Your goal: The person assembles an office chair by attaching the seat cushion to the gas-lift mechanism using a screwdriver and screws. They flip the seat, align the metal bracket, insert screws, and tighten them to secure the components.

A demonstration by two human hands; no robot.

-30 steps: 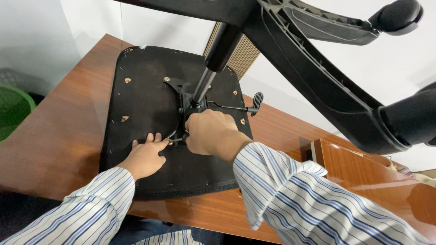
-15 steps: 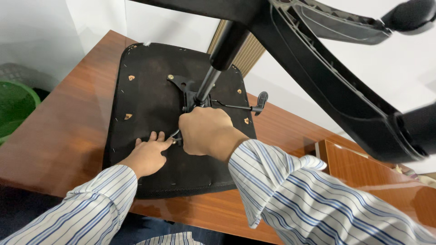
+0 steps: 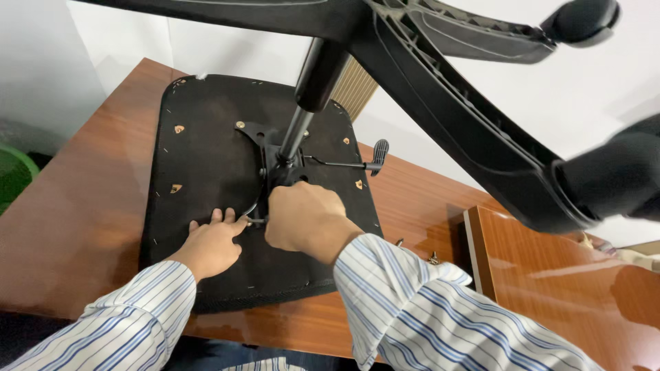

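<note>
An upturned black chair seat (image 3: pixel 206 158) lies on the brown wooden table (image 3: pixel 89 206). A metal mounting plate (image 3: pixel 265 154) with a gas column (image 3: pixel 309 89) stands on it, and the black star base (image 3: pixel 447 103) spreads overhead. My left hand (image 3: pixel 212 244) rests flat on the seat, fingertips by a bolt at the plate's near corner. My right hand (image 3: pixel 302 216) is closed around a small metal tool (image 3: pixel 256 221) at that same bolt. A lever with a black paddle (image 3: pixel 378 154) sticks out to the right.
A second glossy wooden surface (image 3: pixel 550 275) sits to the right, with small metal parts (image 3: pixel 433 257) near its edge. A green bin (image 3: pixel 14 175) stands at far left below the table. A caster (image 3: pixel 581 20) hangs at upper right. A ribbed beige panel (image 3: pixel 354 86) leans behind the seat.
The view shifted slightly, moving the seat left in frame. My right hand turned a little over the bolt and sits lower; my left hand stayed flat on the seat.
</note>
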